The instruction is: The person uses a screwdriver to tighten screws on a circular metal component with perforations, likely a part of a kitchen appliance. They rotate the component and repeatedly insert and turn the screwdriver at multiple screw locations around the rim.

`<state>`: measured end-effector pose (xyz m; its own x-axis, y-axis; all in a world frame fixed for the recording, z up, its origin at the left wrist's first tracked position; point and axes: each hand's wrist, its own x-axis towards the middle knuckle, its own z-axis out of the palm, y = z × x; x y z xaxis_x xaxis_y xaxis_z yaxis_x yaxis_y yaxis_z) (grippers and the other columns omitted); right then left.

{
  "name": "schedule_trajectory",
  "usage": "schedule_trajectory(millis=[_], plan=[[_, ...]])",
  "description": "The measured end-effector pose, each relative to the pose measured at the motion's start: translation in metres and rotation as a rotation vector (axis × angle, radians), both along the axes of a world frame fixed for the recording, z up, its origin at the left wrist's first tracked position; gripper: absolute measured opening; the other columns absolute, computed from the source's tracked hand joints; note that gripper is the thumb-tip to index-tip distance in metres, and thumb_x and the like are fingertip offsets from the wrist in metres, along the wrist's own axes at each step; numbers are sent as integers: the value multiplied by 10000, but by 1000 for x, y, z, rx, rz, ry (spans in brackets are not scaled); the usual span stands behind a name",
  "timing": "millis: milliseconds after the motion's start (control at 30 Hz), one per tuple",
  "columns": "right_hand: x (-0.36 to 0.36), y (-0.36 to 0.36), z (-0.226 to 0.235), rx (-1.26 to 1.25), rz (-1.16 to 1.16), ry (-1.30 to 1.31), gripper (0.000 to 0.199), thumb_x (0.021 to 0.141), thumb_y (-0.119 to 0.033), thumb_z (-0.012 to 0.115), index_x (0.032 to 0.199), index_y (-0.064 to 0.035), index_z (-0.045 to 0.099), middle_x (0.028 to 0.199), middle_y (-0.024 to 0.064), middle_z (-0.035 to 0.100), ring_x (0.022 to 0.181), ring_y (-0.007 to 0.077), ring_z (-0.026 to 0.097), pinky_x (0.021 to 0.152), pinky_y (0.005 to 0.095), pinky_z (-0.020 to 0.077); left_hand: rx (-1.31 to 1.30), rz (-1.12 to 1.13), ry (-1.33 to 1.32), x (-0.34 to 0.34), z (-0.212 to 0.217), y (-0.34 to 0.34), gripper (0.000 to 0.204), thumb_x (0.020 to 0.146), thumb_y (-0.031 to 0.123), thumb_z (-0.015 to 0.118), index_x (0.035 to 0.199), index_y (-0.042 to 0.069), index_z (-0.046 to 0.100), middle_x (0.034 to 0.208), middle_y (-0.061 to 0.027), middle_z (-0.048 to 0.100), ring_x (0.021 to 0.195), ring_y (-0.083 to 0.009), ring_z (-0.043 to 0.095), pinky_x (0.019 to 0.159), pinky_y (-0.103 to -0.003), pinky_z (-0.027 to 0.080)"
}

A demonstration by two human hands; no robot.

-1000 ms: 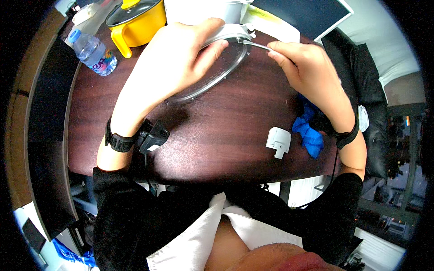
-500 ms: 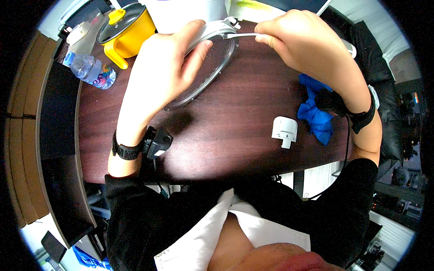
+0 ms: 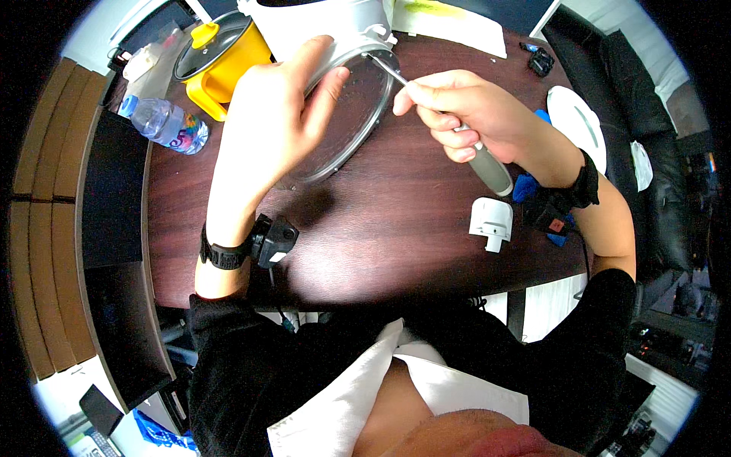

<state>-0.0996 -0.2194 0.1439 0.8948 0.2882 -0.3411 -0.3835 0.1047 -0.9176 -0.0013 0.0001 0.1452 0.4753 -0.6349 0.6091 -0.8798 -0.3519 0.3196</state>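
My left hand (image 3: 274, 114) is closed around the edge of a round, clear plastic piece (image 3: 346, 145) with a white rim, holding it tilted over the table. In my right hand (image 3: 472, 110) is a screwdriver (image 3: 491, 169) with a grey handle. Its thin metal shaft slants up to the left, and the tip meets the rim of the clear piece near a small white clip. Whether the tip sits in a screw is too small to tell. A small white plastic part (image 3: 491, 219) with a tab lies on the table below my right hand.
At the far left stand a yellow pot (image 3: 222, 65) with a lid and a water bottle (image 3: 166, 126). A white container (image 3: 327, 19) is behind my left hand. Blue cloth (image 3: 525, 188) lies under my right wrist; a white oval object (image 3: 576, 122) and small black device (image 3: 541, 61) lie right.
My right hand has moved nearer and turned, so the screwdriver's grey handle now shows and its shaft points diagonally. My left hand keeps its hold. The view has shifted slightly.
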Motion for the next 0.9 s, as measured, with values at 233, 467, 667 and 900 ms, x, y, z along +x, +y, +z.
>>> schedule_trajectory(millis=[233,467,667,900], plan=[[-3,19,-20,500,-43,157,279,1039,-297,369,1058,-60,515,563,-71,331,388,20,308,356,195,295,-54,-4,54,4,-1,1,307,875,242,645,1059,-3,624,636,-214,584,595,-344,628,544,-398,469],[9,-13,-29,-996,-277,-900,378,944,-317,563,707,-25,597,544,123,509,430,226,504,448,372,382,52,-43,91,6,4,0,376,916,241,626,1202,-1,589,799,-140,690,595,-161,679,550,-258,513],[2,-12,-4,-1416,-248,-1073,399,900,-340,609,646,-33,594,526,170,509,484,345,538,487,420,430,65,-29,139,3,5,-2,369,912,230,629,1206,11,586,776,-111,670,596,-134,651,549,-254,502],[0,-2,4,-1487,-230,-1047,419,914,-311,613,619,-22,543,497,154,455,447,308,495,451,390,372,80,-25,166,0,5,-2,360,923,237,622,1205,15,592,788,-114,678,620,-137,666,554,-258,524]])
